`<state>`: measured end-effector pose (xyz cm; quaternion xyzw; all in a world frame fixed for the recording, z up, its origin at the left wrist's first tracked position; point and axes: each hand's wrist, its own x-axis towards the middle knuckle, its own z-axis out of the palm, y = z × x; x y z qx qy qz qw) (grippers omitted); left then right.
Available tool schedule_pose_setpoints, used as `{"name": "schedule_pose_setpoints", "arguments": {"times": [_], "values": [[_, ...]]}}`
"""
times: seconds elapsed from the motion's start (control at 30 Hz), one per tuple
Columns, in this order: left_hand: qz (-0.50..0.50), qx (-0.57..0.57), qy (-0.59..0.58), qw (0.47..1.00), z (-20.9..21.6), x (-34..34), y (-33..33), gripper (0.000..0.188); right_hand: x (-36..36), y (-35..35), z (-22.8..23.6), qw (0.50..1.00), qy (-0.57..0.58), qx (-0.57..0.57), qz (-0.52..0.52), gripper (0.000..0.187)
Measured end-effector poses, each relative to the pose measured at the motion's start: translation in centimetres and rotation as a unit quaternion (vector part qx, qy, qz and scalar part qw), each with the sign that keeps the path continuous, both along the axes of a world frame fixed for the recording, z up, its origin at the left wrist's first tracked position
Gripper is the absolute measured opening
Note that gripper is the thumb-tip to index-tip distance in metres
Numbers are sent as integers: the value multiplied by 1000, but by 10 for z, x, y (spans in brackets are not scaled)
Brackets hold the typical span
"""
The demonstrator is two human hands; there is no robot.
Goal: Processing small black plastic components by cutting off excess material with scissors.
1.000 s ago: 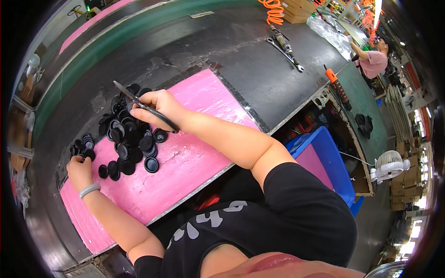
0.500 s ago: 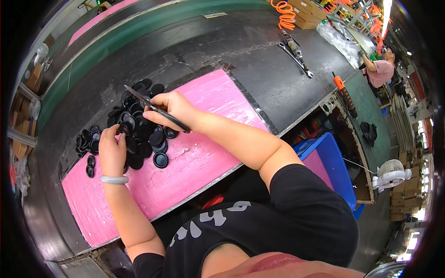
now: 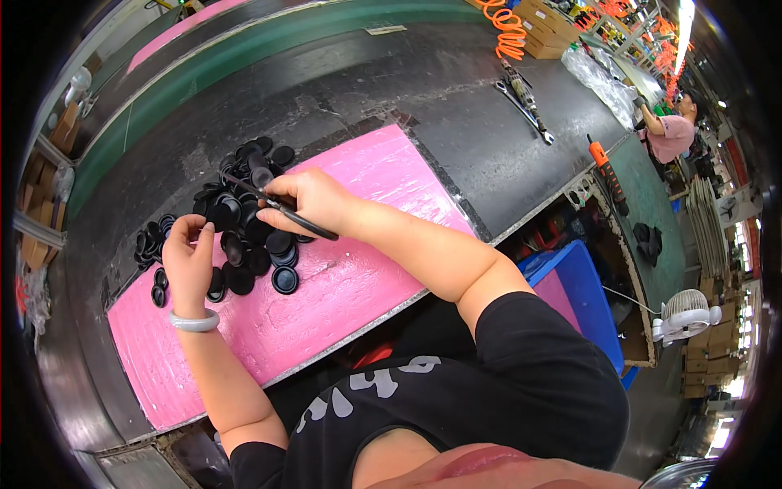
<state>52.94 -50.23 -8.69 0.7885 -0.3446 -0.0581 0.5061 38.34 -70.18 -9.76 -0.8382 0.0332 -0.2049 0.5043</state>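
The pile of small round black rubber caps (image 3: 248, 213) lies on the upper left part of the pink plastic-covered mat (image 3: 358, 269), w/ some caps spilled to the left edge, near the dark table. A few caps lie open side up, so a rim w/ hollow middle shows.

The right hand (image 3: 314, 200) is over the pile. Its fingers are closed around a thin black tool w/ metal tip (image 3: 277, 205), prob. tweezers or a pick, I cannot tell which exactly. The tool is held like a pen, tilted, the handle end points down-right, the tip points up-left into the caps.

The left hand (image 3: 189, 262) is just left of the pile, w/ a pale smooth bangle (image 3: 194, 323) on the wrist. Thumb & fingers are curled together at the top, pinching at one cap at the pile edge; if the cap is really lifted, cannot tell. More caps lie touching each other beside this hand on both sides.

Around: the mat sits on a dark grey worktable (image 3: 456, 106), behind it a green conveyor strip (image 3: 269, 57). Far right on the table a metal wrench (image 3: 525, 102), an orange coiled hose (image 3: 507, 24), an orange-handled tool (image 3: 607, 171). Below the table edge a blue plastic crate (image 3: 582, 297). At far right another person in pink shirt (image 3: 672, 134), and a white small fan (image 3: 680, 314).
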Motion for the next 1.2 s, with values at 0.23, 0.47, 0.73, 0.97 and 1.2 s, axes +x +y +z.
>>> {"name": "schedule_pose_setpoints", "arguments": {"times": [0.23, 0.47, 0.73, 0.97, 1.2], "values": [[-177, -274, 356, 875, 12, -9, 0, 9, -5, 12, 7, 983, -43, -178, -11, 34], [-173, -287, 346, 877, 9, -17, -7, 6, -6, 11, 8, 974, -50, -218, -27, 34], [-127, -312, 264, 904, 7, -14, -5, 22, -7, 15, 13, 973, -46, -224, -17, 45], [-116, -315, 238, 912, 10, -18, -5, 28, -7, 18, 17, 985, -3, -175, -4, 42], [-117, -313, 237, 912, 11, -17, -1, 24, -7, 17, 14, 983, -38, -181, 19, 31]]}}
